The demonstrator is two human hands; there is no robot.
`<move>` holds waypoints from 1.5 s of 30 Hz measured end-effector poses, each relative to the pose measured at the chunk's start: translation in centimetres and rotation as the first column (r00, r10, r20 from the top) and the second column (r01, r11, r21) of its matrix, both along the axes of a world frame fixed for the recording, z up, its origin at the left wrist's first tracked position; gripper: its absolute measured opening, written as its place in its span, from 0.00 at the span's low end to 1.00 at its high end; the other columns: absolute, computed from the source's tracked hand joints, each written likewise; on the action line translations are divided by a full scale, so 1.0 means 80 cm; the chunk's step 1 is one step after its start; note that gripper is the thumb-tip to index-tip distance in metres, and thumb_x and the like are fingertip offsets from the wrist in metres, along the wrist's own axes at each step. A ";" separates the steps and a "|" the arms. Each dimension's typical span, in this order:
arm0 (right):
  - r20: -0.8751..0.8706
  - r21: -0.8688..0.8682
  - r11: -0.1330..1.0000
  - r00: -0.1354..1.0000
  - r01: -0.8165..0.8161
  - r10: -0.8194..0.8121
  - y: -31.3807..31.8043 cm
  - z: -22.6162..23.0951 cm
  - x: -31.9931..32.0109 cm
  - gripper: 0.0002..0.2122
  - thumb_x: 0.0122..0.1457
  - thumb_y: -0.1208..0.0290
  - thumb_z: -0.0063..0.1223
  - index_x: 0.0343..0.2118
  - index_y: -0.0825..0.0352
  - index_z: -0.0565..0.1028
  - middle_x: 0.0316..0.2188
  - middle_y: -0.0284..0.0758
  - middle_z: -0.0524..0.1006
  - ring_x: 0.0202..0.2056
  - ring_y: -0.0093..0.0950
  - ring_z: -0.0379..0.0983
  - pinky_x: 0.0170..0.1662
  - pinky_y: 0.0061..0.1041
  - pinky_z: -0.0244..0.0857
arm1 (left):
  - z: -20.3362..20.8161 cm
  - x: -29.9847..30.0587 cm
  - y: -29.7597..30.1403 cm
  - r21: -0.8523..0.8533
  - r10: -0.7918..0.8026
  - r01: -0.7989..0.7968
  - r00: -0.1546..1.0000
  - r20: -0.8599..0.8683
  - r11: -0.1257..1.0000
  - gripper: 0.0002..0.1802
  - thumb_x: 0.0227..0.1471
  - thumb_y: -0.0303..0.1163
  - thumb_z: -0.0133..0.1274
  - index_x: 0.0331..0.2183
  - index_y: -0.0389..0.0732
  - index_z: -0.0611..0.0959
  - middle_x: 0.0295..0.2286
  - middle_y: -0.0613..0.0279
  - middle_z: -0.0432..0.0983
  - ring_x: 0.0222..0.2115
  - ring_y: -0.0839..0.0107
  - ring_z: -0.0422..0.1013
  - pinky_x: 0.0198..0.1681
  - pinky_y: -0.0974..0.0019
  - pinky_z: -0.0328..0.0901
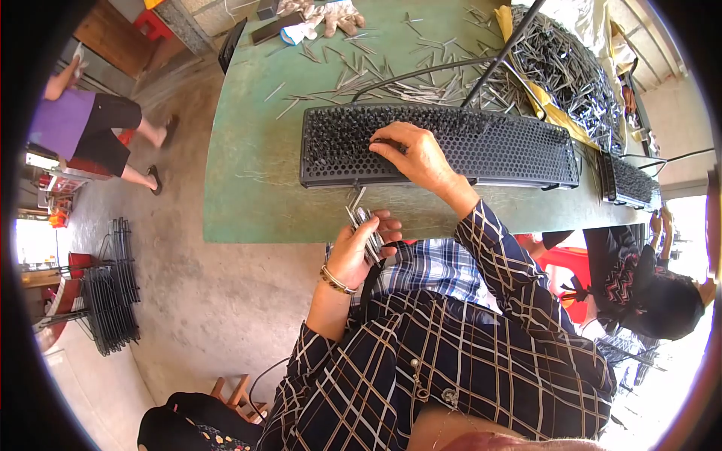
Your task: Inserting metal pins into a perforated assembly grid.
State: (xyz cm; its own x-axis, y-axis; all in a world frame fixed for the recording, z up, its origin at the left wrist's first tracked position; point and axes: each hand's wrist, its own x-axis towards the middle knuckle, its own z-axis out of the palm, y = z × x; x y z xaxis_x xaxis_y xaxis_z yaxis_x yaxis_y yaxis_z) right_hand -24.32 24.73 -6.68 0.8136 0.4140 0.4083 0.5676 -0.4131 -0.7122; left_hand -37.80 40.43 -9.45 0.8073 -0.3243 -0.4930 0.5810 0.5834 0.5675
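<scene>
Our left hand (352,252) is curled around a bundle of thin rods (365,231), palm up, with the thumb across them and their ends poking out past the fingers, just in front of the black perforated rack (519,150). Our right hand (421,156) is bent over that rack, thumb and fingertips drawn together low among the dark pieces standing in it; we cannot tell whether a rod is pinched there.

We judge each rod light, stiff and slick, apt to slide against its neighbours, so 1 rod is best taken near its end, with the bundle kept firm in the palm. The rack looks rigid, and its long rim would give the surest hold.

The rack lies lengthwise on the green table (252,199), its left and far portions crowded with upright pieces, while bare holes show toward the near right. A bare strip separates it from the near table edge, and there is more room to its left. Beyond, loose rods (421,86) and a black bar (500,56) crowd the far side; the large rod heap (564,79) and a 2nd rack (630,183) limit the right.
</scene>
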 end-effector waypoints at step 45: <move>-0.720 0.226 0.972 0.663 -0.057 0.206 0.063 0.001 -0.050 0.09 0.53 0.73 0.56 0.33 0.73 0.77 0.25 0.33 0.78 0.28 0.17 0.72 0.32 0.18 0.67 | 0.002 -0.007 0.041 0.110 0.279 -0.288 0.956 0.089 0.951 0.15 0.54 0.33 0.51 0.43 0.38 0.74 0.34 0.58 0.76 0.34 0.71 0.74 0.32 0.68 0.71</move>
State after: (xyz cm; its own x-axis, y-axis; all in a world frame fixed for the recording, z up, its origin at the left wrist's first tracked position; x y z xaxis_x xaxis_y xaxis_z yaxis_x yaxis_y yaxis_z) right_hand -28.35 29.77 -6.59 0.8205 0.5259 -0.2242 -0.1319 -0.2075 -0.9693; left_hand -38.37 43.69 -9.32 0.8917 -0.0188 -0.4523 0.3572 0.6431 0.6774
